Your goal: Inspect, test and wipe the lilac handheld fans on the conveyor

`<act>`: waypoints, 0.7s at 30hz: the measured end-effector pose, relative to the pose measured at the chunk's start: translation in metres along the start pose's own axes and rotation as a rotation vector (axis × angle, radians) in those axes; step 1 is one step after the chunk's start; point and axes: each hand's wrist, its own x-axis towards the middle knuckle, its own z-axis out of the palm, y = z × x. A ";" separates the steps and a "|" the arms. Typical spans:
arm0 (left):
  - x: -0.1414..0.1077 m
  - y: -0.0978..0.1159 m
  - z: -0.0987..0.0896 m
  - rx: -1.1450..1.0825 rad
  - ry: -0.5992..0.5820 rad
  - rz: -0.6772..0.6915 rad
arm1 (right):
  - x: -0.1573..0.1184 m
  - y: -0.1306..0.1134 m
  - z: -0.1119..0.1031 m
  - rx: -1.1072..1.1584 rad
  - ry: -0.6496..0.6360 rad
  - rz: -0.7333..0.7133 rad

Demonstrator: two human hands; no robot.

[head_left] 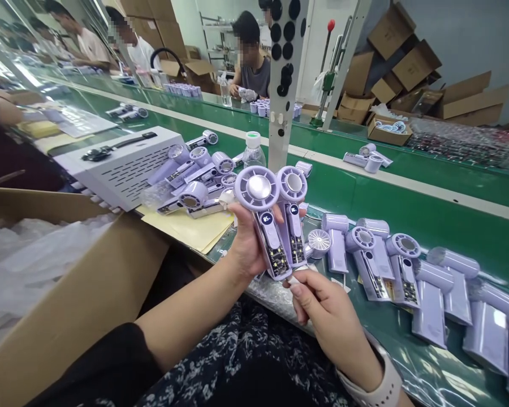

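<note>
My left hand (pixel 248 243) is closed around two purple handheld fans (pixel 272 237), held side by side and tilted, heads up. Their see-through fronts bare circuit boards, and the small round displays are lit, the nearer one reading about 85. My right hand (pixel 322 302) pinches a small white plug (pixel 293 280) at the bottom end of the nearer fan; the fingers partly hide it, so I cannot tell how far it is in. Just right of the held fans lies another purple fan (pixel 320 242) with its finned end towards me.
Several purple fans (pixel 407 271) lie in a row on the right; more are heaped (pixel 195 181) on the left beside a white slotted metal box (pixel 127 164). A metal post (pixel 282 130) and clear bottle (pixel 253 150) stand ahead. A carton (pixel 123 282) is at left. People sit across the green belt (pixel 449 198).
</note>
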 end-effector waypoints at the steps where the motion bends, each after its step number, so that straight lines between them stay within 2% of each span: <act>1: -0.001 0.000 0.002 0.004 0.000 -0.008 | 0.000 0.001 0.003 0.021 0.011 -0.013; 3: -0.001 -0.002 0.004 0.020 -0.002 -0.001 | 0.000 0.003 0.011 0.102 0.039 -0.022; 8: -0.003 -0.013 -0.002 0.031 0.027 0.107 | -0.002 0.014 0.030 0.357 0.203 0.054; 13: -0.004 -0.018 -0.010 0.060 -0.026 0.099 | 0.000 0.019 0.033 0.402 0.078 0.051; 16: -0.004 -0.018 -0.012 0.084 -0.027 0.053 | 0.001 0.020 0.035 0.432 0.100 0.041; 18: -0.003 -0.018 -0.010 0.077 -0.017 0.023 | 0.000 0.019 0.034 0.383 0.132 0.001; 21: -0.002 -0.017 -0.005 0.002 0.015 0.020 | -0.001 0.013 0.028 0.118 0.126 -0.116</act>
